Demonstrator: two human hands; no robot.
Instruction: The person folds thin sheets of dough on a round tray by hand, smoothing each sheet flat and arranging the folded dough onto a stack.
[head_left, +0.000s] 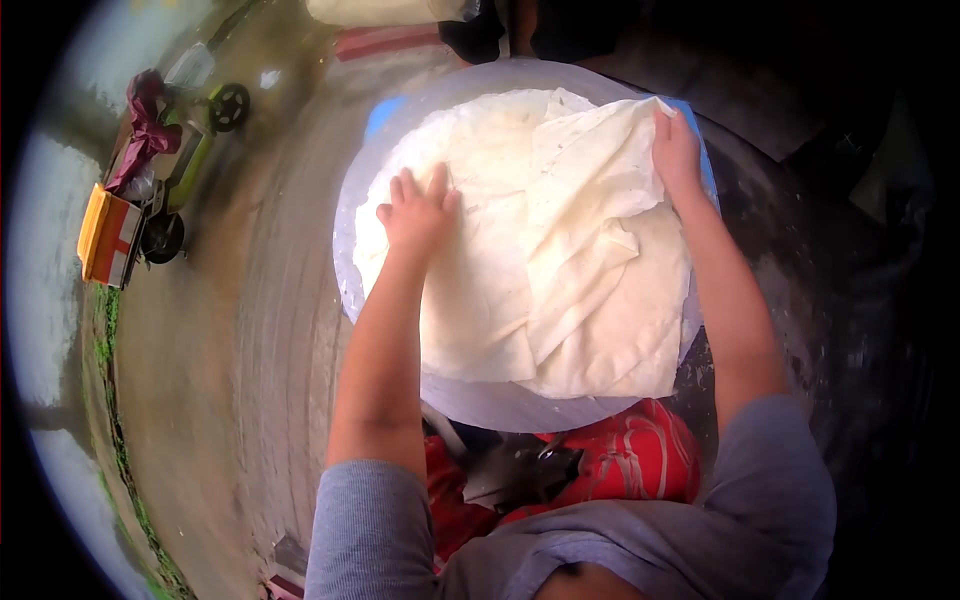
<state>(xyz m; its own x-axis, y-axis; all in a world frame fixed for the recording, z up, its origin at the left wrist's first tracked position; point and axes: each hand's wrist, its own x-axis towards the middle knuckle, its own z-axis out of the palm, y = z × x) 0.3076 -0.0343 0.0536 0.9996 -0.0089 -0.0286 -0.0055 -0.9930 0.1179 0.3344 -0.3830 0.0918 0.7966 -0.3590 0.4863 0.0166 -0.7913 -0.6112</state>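
A stack of thin, pale, wide dough sheets (475, 270) covers most of a round grey board (480, 402). My left hand (418, 213) lies on the left part of the stack, palm down with its fingers spread. At the upper right, my right hand (678, 155) is closed on the corner of the top dough sheet (595, 165). This sheet lies creased and partly folded over the right half of the pile. The fingertips of my right hand are partly hidden by the sheet's edge.
Blue material (382, 116) shows under the board's edges. A pale bag (390, 10) is beyond the board. To the left, a small wheeled vehicle (190, 165) with an orange and white box (108, 235) stands on the pavement. Red patterned cloth (640, 455) covers my lap.
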